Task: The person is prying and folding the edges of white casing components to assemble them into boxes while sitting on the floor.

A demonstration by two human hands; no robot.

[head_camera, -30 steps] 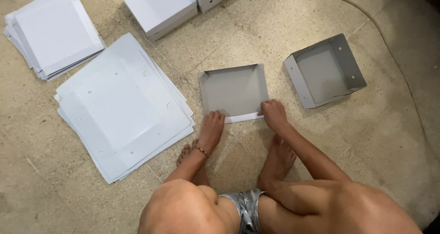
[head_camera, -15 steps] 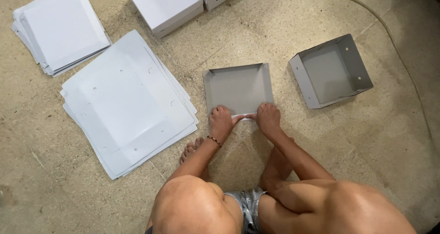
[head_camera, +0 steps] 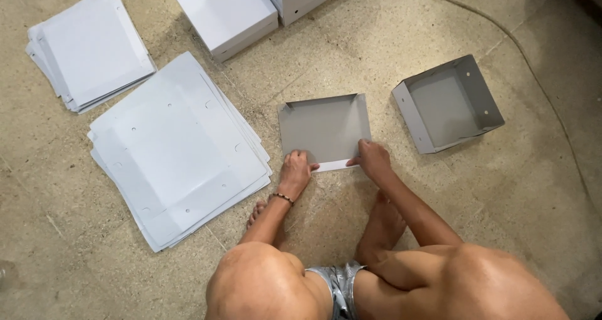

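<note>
- Person sits on speckled stone floor (head_camera: 514, 188), knees up, bare feet in front; head cam looks straight down.
- Half-folded grey cardboard box (head_camera: 325, 128) lies flat on floor directly ahead, centre frame. Far & side walls partly raised, near flap w/ white edge still down toward person.
- Left hand (head_camera: 295, 172): palm down at near-left corner of that box, fingers close together, tips pressing on flap edge. Thin bracelet (head_camera: 283, 197) on wrist.
- Right hand (head_camera: 373, 160): at near-right corner, fingers curled over flap edge, pressing/gripping it; can't tell if thumb is under the card.
- Finished grey open box (head_camera: 448, 103) stands to the right, all four walls up, well apart from hands.
- Big stack of flat white card blanks (head_camera: 175, 147) to the left, fanned unevenly, near left hand, not touching.
- Smaller stack of white sheets (head_camera: 91, 47) far top left.
- Closed white boxes (head_camera: 229, 12) along top edge, partly cut off by frame.
- Thin cable (head_camera: 533, 66) runs across floor, upper right.
</note>
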